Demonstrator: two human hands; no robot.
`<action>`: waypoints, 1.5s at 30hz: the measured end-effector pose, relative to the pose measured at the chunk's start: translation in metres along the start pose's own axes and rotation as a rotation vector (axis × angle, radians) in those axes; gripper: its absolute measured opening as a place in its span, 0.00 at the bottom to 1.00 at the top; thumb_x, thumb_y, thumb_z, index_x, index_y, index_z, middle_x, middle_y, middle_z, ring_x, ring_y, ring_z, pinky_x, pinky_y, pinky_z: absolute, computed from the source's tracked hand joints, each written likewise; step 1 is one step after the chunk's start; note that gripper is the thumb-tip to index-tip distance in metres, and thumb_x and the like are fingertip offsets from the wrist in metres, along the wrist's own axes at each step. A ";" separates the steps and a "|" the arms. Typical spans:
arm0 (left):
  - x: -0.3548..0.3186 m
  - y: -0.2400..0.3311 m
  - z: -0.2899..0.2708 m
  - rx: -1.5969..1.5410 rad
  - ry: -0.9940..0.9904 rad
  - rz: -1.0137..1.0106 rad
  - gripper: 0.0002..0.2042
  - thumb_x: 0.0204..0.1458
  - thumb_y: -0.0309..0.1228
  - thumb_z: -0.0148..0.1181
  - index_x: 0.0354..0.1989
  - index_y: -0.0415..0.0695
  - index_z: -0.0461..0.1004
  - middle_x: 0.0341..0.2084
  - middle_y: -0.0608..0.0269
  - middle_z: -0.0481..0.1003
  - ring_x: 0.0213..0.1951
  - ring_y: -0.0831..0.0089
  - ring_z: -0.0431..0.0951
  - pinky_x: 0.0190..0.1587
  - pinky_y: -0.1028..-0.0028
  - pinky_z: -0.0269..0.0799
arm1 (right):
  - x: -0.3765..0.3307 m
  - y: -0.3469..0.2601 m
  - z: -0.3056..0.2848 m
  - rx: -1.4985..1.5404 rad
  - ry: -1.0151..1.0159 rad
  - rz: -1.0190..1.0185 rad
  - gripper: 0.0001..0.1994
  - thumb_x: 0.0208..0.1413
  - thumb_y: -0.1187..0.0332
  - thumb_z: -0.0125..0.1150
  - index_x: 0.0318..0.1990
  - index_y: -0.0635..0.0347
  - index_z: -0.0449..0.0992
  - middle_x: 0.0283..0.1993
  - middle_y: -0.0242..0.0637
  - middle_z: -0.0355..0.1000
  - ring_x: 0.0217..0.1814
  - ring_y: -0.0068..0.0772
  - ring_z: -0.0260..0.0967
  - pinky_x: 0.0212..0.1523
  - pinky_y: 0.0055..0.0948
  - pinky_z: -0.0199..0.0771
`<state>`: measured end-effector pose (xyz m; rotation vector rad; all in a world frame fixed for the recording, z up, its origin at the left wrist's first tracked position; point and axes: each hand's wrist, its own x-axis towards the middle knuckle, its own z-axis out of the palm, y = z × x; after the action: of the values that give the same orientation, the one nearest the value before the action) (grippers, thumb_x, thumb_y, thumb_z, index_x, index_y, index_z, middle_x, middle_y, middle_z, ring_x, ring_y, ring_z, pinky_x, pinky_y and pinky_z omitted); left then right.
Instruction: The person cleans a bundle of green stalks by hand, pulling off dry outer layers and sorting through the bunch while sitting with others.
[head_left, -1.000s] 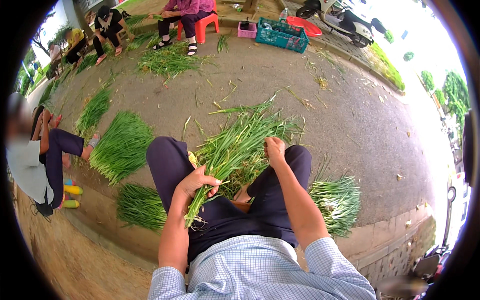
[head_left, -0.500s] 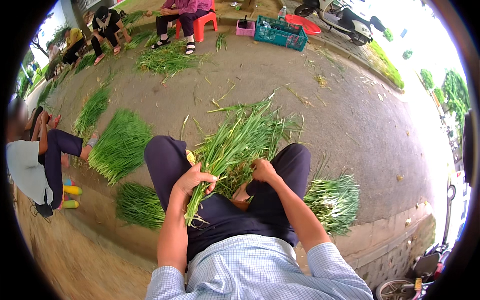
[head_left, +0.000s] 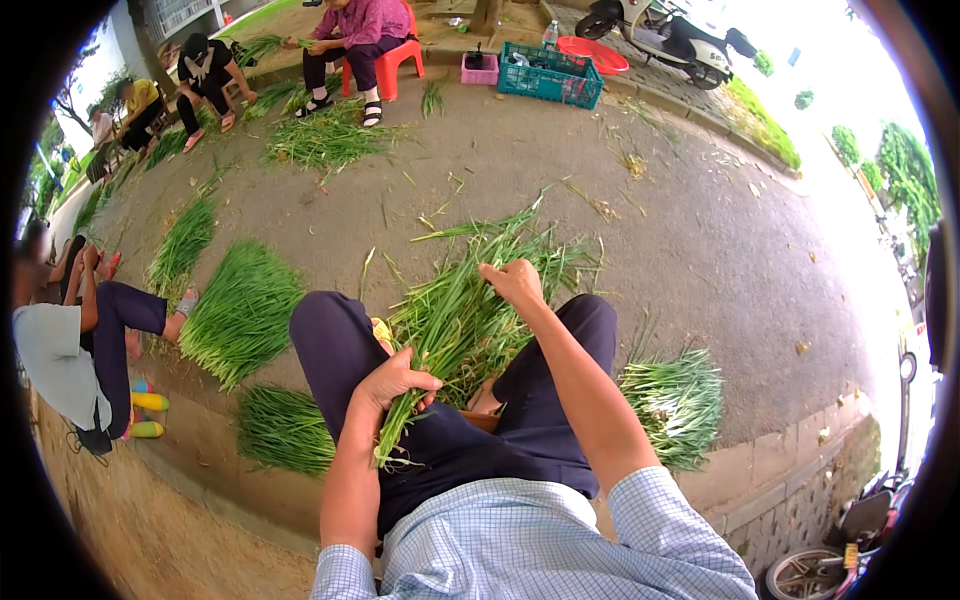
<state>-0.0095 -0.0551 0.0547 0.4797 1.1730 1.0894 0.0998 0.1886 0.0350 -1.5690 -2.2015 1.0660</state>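
Left hand (head_left: 397,380), 7-8 o'clock: closed on our green stalk bunch (head_left: 440,340), which runs toward 1. Right hand (head_left: 514,284): fingers bunched over leaves, we can't tell what's held. White scooter (head_left: 700,55), 1 o'clock: markings unreadable.

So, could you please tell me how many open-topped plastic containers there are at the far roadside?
3: the teal crate, the pink basket just left of it, and the red basin behind its right end. Others may be hidden behind the crate.

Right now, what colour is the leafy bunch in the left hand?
Leafy bunch: green, paler at the stem ends; best in head view.
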 end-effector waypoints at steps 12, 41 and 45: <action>0.007 -0.007 -0.007 0.060 -0.033 -0.011 0.18 0.42 0.20 0.59 0.42 0.35 0.62 0.17 0.59 0.70 0.16 0.74 0.71 0.16 0.77 0.67 | 0.009 0.029 -0.040 1.089 -0.042 0.148 0.10 0.53 0.67 0.59 0.32 0.66 0.72 0.21 0.36 0.70 0.17 0.25 0.67 0.15 0.23 0.70; 0.041 -0.022 -0.011 -0.524 0.129 0.162 0.12 0.46 0.21 0.53 0.41 0.36 0.71 0.33 0.55 0.76 0.29 0.69 0.77 0.28 0.72 0.76 | -0.165 0.004 0.047 0.417 0.150 -0.746 0.09 0.43 0.80 0.62 0.34 0.62 0.74 0.41 0.41 0.71 0.41 0.40 0.73 0.37 0.27 0.75; 0.036 -0.017 -0.004 -0.474 0.120 0.185 0.13 0.46 0.19 0.54 0.42 0.36 0.70 0.34 0.53 0.76 0.33 0.66 0.78 0.31 0.71 0.77 | -0.166 0.010 0.051 0.334 0.206 -0.864 0.10 0.42 0.81 0.62 0.34 0.60 0.75 0.42 0.40 0.70 0.42 0.43 0.71 0.40 0.31 0.72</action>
<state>-0.0056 -0.0322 0.0219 0.1547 0.9415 1.5226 0.1440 0.0206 0.0283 -0.4553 -2.0633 0.8606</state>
